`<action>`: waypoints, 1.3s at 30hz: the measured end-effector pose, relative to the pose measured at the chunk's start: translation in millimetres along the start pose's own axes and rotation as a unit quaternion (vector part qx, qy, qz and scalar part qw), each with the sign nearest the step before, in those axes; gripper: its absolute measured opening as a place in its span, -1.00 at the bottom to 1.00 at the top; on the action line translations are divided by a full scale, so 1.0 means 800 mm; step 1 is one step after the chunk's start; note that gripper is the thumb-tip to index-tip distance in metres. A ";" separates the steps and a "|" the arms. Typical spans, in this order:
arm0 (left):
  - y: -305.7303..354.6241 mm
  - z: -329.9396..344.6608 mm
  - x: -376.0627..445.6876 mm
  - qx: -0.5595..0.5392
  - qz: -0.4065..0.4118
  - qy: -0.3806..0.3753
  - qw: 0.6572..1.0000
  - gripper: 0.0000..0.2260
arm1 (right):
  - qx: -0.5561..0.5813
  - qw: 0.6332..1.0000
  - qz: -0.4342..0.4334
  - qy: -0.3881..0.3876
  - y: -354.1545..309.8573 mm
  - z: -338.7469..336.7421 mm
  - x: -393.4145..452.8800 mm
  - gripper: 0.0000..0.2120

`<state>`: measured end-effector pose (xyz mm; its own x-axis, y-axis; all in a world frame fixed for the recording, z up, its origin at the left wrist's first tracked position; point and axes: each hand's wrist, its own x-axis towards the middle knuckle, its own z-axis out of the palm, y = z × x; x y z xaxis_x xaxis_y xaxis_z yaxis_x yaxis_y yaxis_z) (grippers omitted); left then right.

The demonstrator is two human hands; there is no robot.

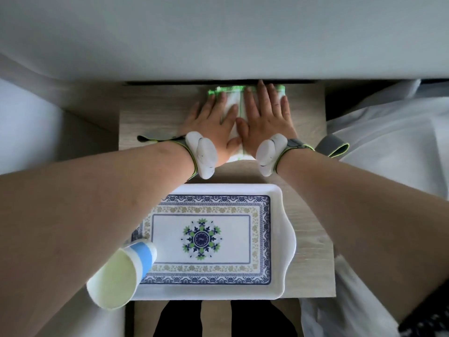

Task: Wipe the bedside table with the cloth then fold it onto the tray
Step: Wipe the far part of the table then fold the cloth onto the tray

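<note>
A pale wall [218, 32] fills the upper part of the frame, and below it a light wood-grain bedside table [308, 215] runs down the middle. White bedding [393, 132] lies along the right edge. On the lower half of the table sits a white tray [284, 239] with a blue patterned border and a green and blue flower motif at its centre; nothing lies on its printed face. At the tray's lower left corner stands a paper cup [121, 273], white with a blue band. In the upper middle of the frame, against the far edge of the table, lies a white cloth [233, 105] with green trim, folded into a small block. Both hands rest flat on it side by side: the left hand [213, 125] and the right hand [264, 117] have fingers stretched out and palms down, pressing on the cloth without grasping it. Each wrist carries a white device [204, 154] on a grey strap.
</note>
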<state>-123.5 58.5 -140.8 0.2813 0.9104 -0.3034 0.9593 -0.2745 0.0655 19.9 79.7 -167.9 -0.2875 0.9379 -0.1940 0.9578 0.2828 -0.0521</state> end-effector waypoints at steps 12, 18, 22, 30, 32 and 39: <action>0.032 0.005 0.011 -0.010 -0.003 -0.007 1.000 -0.38 | 0.029 1.000 -0.004 -0.004 0.036 0.005 -0.011 -0.39; 0.056 0.007 0.015 -0.022 -0.007 -0.016 1.000 -0.39 | 0.021 0.999 0.019 -0.017 0.056 0.007 -0.026 -0.39; 0.053 0.002 0.015 -0.031 -0.014 -0.005 0.999 -0.39 | 0.021 0.999 0.024 -0.017 0.053 0.006 -0.025 -0.40; 0.055 -0.004 0.023 -0.255 -0.186 0.031 0.949 -0.42 | 0.039 0.998 0.034 -0.045 0.049 -0.004 -0.021 -0.39; 0.049 -0.007 0.030 -0.289 -0.242 0.022 0.926 -0.40 | 0.040 0.997 0.037 -0.046 0.047 -0.010 -0.020 -0.39; 0.059 -0.024 0.030 -0.399 -0.298 -0.028 0.867 -0.52 | 0.022 0.990 0.137 0.014 0.044 -0.024 -0.028 -0.20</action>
<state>-71.3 73.7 -127.1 -0.2505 0.7940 -0.5538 0.6506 0.5617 0.5111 59.7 72.8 -146.9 -0.0167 0.9835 -0.1803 0.9990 0.0089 -0.0438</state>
